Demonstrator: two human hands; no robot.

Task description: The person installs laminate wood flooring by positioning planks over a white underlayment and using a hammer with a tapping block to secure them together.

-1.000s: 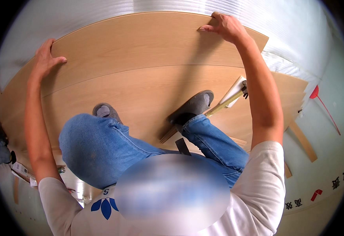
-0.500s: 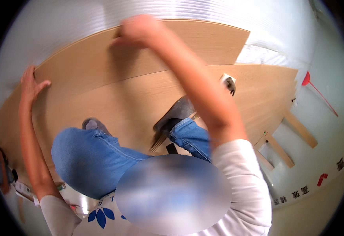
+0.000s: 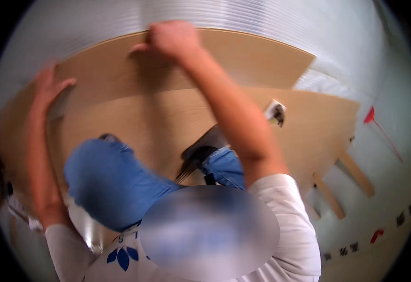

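A light-brown wooden floorboard (image 3: pixel 243 58) lies along the far side of the laid boards (image 3: pixel 318 113), on a silvery sheet. My right hand (image 3: pixel 173 41) is closed over its far edge, fingers curled at the rim and thumb on the upper face. Further left, my left hand (image 3: pixel 48 89) rests at the same far edge with its thumb stretched apart. Its fingertips are smeared by motion. Between the board and the laid row a seam shows, partly hidden by my right arm.
Silvery underlay (image 3: pixel 276 21) covers the floor beyond the boards. A small white block with a dark thing (image 3: pixel 276 113) lies on the boards beside my right arm. Loose narrow planks (image 3: pixel 356 174) and a red long-handled tool (image 3: pixel 371 115) are at the right.
The whole view has shifted slightly, so the boards sit a little lower and further right. Both hands keep their places along the far edge of the board.
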